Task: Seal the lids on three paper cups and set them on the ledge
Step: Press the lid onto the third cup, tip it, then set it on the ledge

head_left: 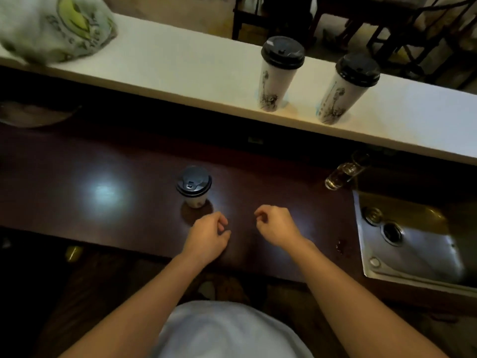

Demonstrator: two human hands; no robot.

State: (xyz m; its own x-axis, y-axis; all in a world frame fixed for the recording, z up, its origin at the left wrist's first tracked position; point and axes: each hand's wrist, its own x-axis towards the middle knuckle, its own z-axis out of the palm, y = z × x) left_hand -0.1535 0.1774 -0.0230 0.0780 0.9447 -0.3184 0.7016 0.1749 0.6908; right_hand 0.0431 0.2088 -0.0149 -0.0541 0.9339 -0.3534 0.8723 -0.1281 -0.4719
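Two tall white paper cups with black lids stand upright on the pale ledge (180,73): one cup (277,78) toward the middle, the other cup (343,91) to its right. A third cup (194,188) with a black lid stands on the dark wooden counter (116,215) below the ledge. My left hand (207,236) hovers just in front of and to the right of that cup, fingers loosely curled, holding nothing. My right hand (277,226) is farther right, also loosely curled and empty.
A metal sink (413,244) is set into the counter at the right. A drinking glass (344,171) stands beside it near the ledge. A printed plastic bag (54,27) lies on the ledge's left end. Chairs stand beyond the ledge.
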